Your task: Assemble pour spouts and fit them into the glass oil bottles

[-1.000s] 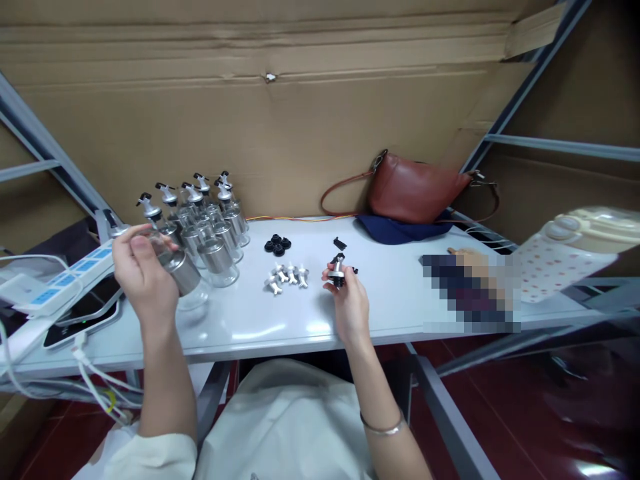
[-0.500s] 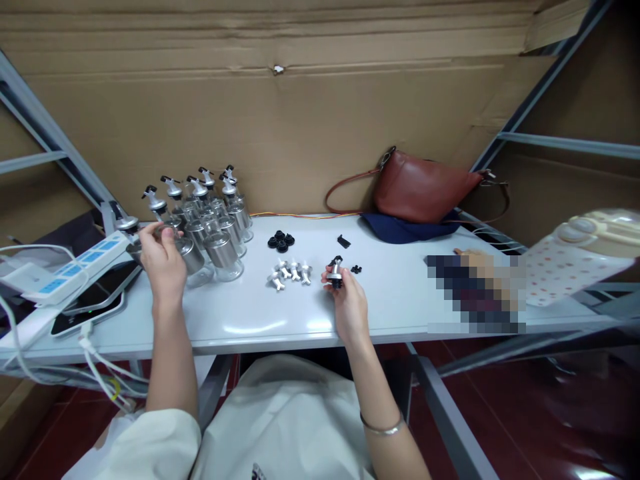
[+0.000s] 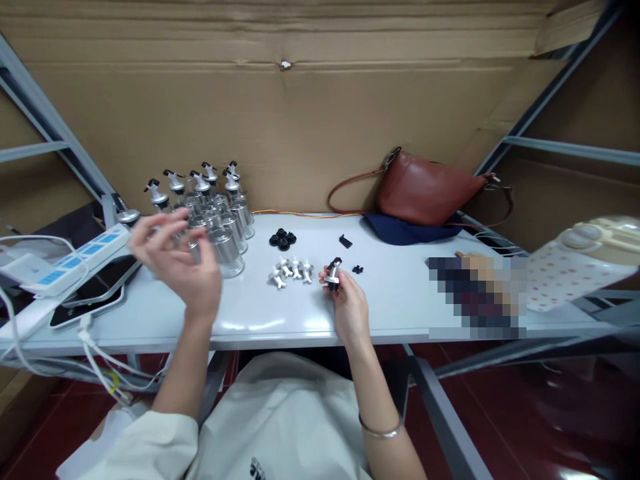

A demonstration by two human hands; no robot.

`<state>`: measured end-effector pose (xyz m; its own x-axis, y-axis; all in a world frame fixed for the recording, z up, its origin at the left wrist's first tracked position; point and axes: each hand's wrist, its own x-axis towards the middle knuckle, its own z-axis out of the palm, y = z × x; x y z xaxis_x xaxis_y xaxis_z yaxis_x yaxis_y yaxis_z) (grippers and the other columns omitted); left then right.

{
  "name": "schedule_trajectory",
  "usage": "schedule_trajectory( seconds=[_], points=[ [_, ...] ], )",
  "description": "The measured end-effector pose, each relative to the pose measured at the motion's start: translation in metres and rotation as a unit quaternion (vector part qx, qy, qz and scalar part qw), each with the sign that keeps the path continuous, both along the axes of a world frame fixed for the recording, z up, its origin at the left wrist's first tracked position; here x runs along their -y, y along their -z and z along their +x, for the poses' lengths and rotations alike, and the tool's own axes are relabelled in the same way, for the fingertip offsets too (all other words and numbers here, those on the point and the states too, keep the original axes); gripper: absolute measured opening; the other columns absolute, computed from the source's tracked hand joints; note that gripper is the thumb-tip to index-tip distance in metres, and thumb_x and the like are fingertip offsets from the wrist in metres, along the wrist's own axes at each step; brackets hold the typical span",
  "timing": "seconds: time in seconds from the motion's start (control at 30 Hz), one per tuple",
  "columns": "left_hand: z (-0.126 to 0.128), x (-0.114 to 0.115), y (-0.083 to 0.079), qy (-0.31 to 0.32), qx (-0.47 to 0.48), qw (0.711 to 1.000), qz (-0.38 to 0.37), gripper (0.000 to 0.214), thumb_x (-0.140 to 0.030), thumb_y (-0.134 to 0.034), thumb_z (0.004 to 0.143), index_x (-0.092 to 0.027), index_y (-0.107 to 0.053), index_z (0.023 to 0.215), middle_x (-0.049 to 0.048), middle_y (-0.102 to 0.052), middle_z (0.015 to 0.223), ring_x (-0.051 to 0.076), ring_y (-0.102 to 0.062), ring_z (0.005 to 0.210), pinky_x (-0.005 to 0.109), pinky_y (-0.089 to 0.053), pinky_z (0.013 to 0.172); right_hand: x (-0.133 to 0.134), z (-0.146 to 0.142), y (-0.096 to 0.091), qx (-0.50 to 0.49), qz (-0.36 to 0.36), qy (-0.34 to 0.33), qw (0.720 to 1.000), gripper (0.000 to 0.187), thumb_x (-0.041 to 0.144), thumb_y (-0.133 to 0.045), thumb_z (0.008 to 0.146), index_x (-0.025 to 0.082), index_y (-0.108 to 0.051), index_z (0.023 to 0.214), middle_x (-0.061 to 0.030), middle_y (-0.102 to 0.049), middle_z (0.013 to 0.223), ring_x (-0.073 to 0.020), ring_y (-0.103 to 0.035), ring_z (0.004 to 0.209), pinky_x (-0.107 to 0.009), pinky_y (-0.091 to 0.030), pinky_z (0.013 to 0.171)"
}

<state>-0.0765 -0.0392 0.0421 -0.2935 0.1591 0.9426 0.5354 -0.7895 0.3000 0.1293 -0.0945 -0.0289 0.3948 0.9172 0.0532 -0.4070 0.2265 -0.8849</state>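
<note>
My right hand (image 3: 347, 305) grips a small silver and black pourer cap (image 3: 333, 273) just above the white table (image 3: 400, 300). My left hand (image 3: 181, 261) hovers empty, fingers spread and blurred, in front of a cluster of glass and steel bottles (image 3: 213, 217) with spout caps at the table's left back. Between my hands lie several white spout pieces (image 3: 290, 271), and behind them a small pile of black rings (image 3: 282, 239). Two little black parts (image 3: 350, 253) sit just beyond my right hand.
A white power strip (image 3: 75, 257) and a phone (image 3: 93, 297) with cables lie at the left edge. A brown leather bag (image 3: 425, 190) rests on dark blue cloth at the back. Another person's hand, pixelated (image 3: 475, 287), and a spotted cloth (image 3: 575, 267) are at the right.
My left hand set the steel bottle down among the cluster, let go and drew back toward the middle with fingers spread. My right hand stayed put with the cap.
</note>
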Motion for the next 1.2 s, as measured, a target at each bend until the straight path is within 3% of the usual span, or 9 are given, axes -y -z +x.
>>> schedule_trajectory(
  seconds=[0.13,0.23,0.33,0.47,0.63,0.77,0.87,1.03,1.2],
  points=[
    [0.065,0.027,0.033,0.231,-0.129,0.958,-0.106,0.036,0.000,-0.051,0.082,-0.023,-0.042,0.107,0.0054,-0.040,0.112,0.015,-0.060,0.101,0.023,-0.059,0.067,0.001,-0.001,-0.002,-0.018,0.003,0.003,1.000,0.020,0.035,-0.058,0.069,0.019,-0.063,0.082,-0.0010,-0.065,0.074,-0.0174,-0.056,0.069,-0.032,-0.041,0.074],
    [0.088,0.030,0.062,0.280,-0.208,0.929,-0.122,0.032,-0.002,-0.049,0.086,-0.023,-0.037,0.107,0.0036,-0.047,0.098,0.015,-0.059,0.099,0.029,-0.060,0.072,0.003,-0.001,-0.003,-0.018,0.024,-0.013,0.999,0.016,0.029,-0.053,0.065,0.021,-0.059,0.077,0.0021,-0.059,0.065,-0.0153,-0.052,0.063,-0.031,-0.041,0.070],
    [0.088,0.027,0.073,0.279,-0.226,0.924,-0.132,0.025,-0.002,-0.049,0.085,-0.021,-0.039,0.098,0.0027,-0.051,0.089,0.016,-0.059,0.096,0.036,-0.058,0.078,0.005,0.000,-0.003,0.011,0.036,-0.043,0.998,0.013,0.030,-0.053,0.066,0.021,-0.059,0.074,0.0023,-0.056,0.066,-0.0143,-0.049,0.062,-0.029,-0.040,0.067],
    [0.085,0.026,0.070,0.269,-0.246,0.922,-0.132,0.020,-0.003,-0.050,0.083,-0.020,-0.043,0.093,0.0042,-0.054,0.085,0.019,-0.056,0.098,0.034,-0.057,0.076,0.006,0.001,-0.002,0.049,0.035,-0.076,0.995,0.011,0.031,-0.059,0.070,0.021,-0.058,0.074,0.0032,-0.053,0.068,-0.0138,-0.049,0.066,-0.027,-0.039,0.067],
    [0.087,0.028,0.064,0.254,-0.242,0.934,-0.072,0.026,-0.008,-0.054,0.085,-0.020,-0.040,0.103,0.0042,-0.052,0.090,0.016,-0.057,0.093,0.032,-0.056,0.075,0.007,0.001,0.000,0.044,0.035,-0.066,0.996,0.012,0.029,-0.062,0.071,0.022,-0.055,0.075,0.0034,-0.055,0.075,-0.0131,-0.051,0.071,-0.026,-0.040,0.071],
    [0.085,0.030,0.060,0.202,-0.277,0.937,-0.073,0.024,-0.007,-0.051,0.087,-0.019,-0.044,0.107,0.0063,-0.056,0.096,0.016,-0.061,0.093,0.031,-0.057,0.078,0.006,0.000,0.003,0.039,0.047,-0.067,0.996,0.013,0.026,-0.064,0.071,0.022,-0.053,0.077,0.0040,-0.057,0.079,-0.0122,-0.053,0.074,-0.026,-0.042,0.074],
    [0.084,0.030,0.061,0.205,-0.288,0.932,-0.080,0.027,-0.009,-0.049,0.089,-0.018,-0.043,0.113,0.0067,-0.061,0.100,0.015,-0.065,0.092,0.029,-0.059,0.078,0.005,0.000,0.003,0.047,0.030,-0.045,0.997,0.015,0.029,-0.065,0.071,0.022,-0.053,0.077,0.0048,-0.057,0.075,-0.0117,-0.053,0.071,-0.025,-0.042,0.072],
    [0.085,0.029,0.065,0.201,-0.274,0.937,-0.075,0.031,-0.013,-0.048,0.092,-0.019,-0.038,0.121,0.0050,-0.066,0.099,0.013,-0.070,0.083,0.026,-0.060,0.075,0.003,-0.001,0.000,0.022,-0.009,-0.017,1.000,0.030,0.034,-0.067,0.069,0.023,-0.054,0.093,0.0048,-0.061,0.074,-0.0128,-0.057,0.066,-0.028,-0.045,0.071],
    [0.084,0.029,0.064,0.193,-0.278,0.938,-0.078,0.030,-0.011,-0.049,0.091,-0.019,-0.040,0.119,0.0055,-0.069,0.096,0.013,-0.071,0.081,0.026,-0.060,0.076,0.006,-0.002,-0.005,0.011,0.005,-0.017,1.000,0.040,0.032,-0.066,0.072,0.025,-0.048,0.107,0.0060,-0.063,0.069,-0.0138,-0.060,0.064,-0.030,-0.046,0.074]
  ],
)
